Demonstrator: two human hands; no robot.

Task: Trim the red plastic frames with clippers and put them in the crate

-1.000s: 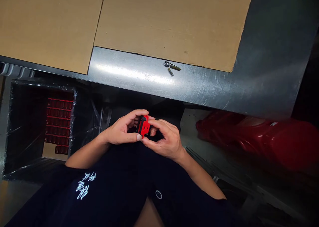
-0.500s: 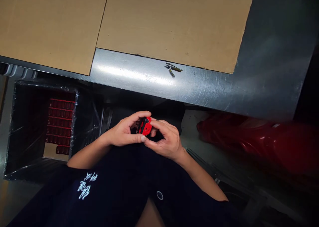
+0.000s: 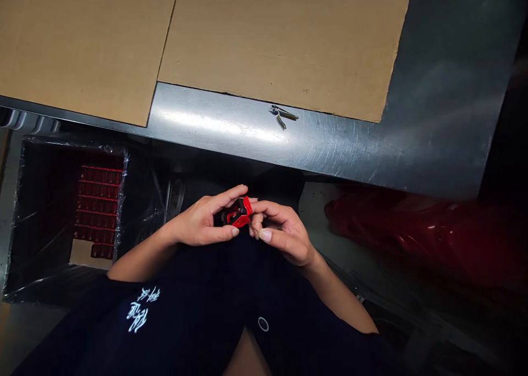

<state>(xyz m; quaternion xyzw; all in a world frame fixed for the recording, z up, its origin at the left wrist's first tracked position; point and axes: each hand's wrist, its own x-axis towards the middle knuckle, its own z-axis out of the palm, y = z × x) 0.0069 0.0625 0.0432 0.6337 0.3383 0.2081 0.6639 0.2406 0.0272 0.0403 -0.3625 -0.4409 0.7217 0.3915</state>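
A small red and black plastic part (image 3: 239, 213) is held above my lap, in front of my dark shirt. My left hand (image 3: 204, 219) is closed around its left side, with the thumb along the near edge and the index finger along the far edge. My right hand (image 3: 284, 230) is at the part's right side, its index fingertip against or very close to the red edge. Its thumb and another fingertip come together in a pinch below, and anything between them is too small to make out. Some right fingertips are partly hidden behind the part.
Nail clippers (image 3: 282, 115) lie unfolded on the metal table (image 3: 231, 123), beside cardboard sheets (image 3: 280, 40). At left, a plastic-lined box (image 3: 35, 222) contains rows of dark red parts (image 3: 97, 205). A red shiny bag or wrapped bundle (image 3: 396, 222) is at right, under the table's edge.
The part has turned in my left hand, showing more of its black frame and inner opening. My right thumb has come away from it and moved right and closer to me.
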